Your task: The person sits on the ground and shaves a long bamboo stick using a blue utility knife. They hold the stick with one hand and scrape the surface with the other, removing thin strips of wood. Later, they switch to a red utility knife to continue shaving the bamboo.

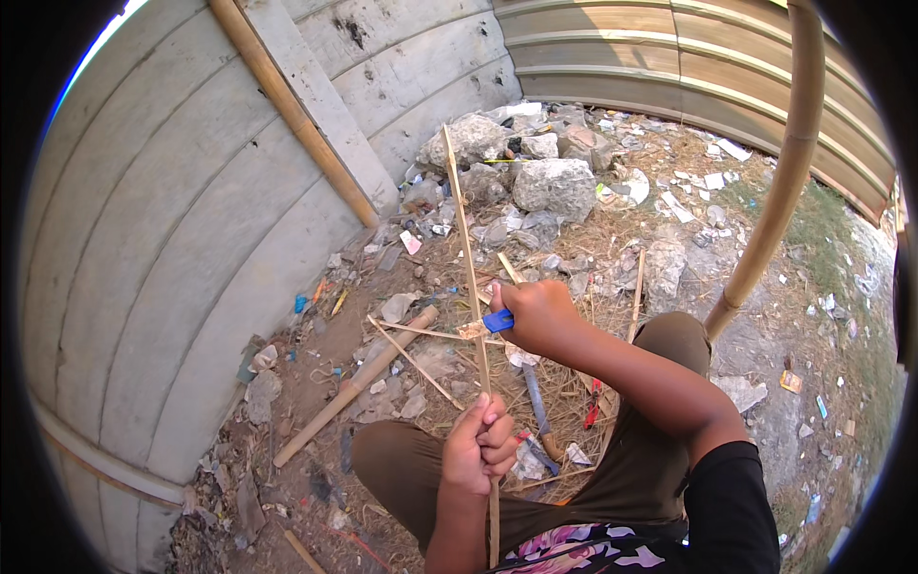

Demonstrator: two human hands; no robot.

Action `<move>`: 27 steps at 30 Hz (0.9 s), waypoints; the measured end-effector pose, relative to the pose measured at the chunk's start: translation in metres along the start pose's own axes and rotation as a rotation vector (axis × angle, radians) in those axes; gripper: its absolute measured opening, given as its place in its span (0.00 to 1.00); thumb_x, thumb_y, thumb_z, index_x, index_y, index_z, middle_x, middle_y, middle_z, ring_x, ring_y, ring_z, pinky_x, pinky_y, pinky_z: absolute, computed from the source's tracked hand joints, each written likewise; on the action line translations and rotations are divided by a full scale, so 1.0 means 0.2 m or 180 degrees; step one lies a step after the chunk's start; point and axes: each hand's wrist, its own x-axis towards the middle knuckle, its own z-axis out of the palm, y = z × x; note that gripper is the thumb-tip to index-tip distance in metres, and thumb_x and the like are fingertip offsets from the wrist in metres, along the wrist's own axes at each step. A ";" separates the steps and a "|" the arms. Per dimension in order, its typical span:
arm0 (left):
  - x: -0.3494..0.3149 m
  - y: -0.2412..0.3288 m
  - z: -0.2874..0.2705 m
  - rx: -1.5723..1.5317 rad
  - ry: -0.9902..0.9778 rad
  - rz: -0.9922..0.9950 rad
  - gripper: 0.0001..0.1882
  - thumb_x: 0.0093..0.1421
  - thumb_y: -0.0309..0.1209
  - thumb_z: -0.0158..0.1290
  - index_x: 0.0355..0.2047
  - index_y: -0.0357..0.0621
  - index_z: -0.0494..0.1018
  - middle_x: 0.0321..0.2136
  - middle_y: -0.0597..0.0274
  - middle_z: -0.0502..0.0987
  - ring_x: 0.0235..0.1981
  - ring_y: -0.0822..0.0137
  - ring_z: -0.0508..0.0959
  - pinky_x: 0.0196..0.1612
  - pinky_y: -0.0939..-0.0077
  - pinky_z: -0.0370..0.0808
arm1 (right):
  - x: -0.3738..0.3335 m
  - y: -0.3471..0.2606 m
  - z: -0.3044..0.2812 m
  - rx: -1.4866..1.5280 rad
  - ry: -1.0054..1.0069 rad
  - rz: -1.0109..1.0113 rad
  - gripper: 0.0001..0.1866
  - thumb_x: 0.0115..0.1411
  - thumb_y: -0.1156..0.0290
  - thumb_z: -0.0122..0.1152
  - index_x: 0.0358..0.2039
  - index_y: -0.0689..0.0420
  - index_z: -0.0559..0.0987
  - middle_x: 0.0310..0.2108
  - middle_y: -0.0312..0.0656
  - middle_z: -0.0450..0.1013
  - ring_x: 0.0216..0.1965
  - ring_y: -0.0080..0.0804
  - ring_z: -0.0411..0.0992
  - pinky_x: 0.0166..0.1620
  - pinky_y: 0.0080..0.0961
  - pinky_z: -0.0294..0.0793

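Note:
A long, thin bamboo strip stands nearly upright in front of me, leaning slightly to the left at its top. My left hand is closed round its lower part, above my lap. Higher up, my right hand grips a blue cutter held against the strip; its blade is hidden. Pale curled shavings bunch up where cutter and strip meet. On the ground between my knees lies a long-bladed knife with a wooden handle. A red tool lies to its right, its kind unclear.
A thick bamboo pole and thin strips lie on the littered ground. Another bamboo pole rises at my right. Rocks are piled at the back. A concrete wall stands left, a ribbed fence behind.

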 end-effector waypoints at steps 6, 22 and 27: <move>0.00 -0.04 0.04 0.0202 0.0129 -0.0115 0.16 0.75 0.43 0.35 0.29 0.53 0.59 0.14 0.77 0.50 0.10 0.83 0.46 0.10 0.85 0.43 | 0.13 0.12 -0.02 -0.0205 -0.0403 0.0859 0.14 0.60 0.63 0.58 0.22 0.57 0.80 0.17 0.50 0.73 0.21 0.52 0.75 0.28 0.46 0.75; -0.02 -0.10 0.08 0.0558 0.0039 -0.0404 0.16 0.75 0.44 0.37 0.30 0.52 0.59 0.15 0.77 0.52 0.12 0.83 0.48 0.12 0.86 0.45 | 0.13 0.29 -0.20 -0.0663 -0.0336 0.0630 0.20 0.63 0.60 0.55 0.17 0.56 0.79 0.15 0.51 0.72 0.18 0.54 0.73 0.27 0.48 0.75; -0.01 -0.13 0.09 0.0403 -0.0200 -0.0600 0.16 0.75 0.43 0.36 0.31 0.51 0.59 0.17 0.77 0.51 0.13 0.83 0.48 0.12 0.86 0.46 | 0.38 0.44 -0.35 -0.1223 -0.0446 0.1086 0.14 0.58 0.61 0.56 0.27 0.58 0.83 0.25 0.51 0.78 0.28 0.50 0.79 0.33 0.45 0.79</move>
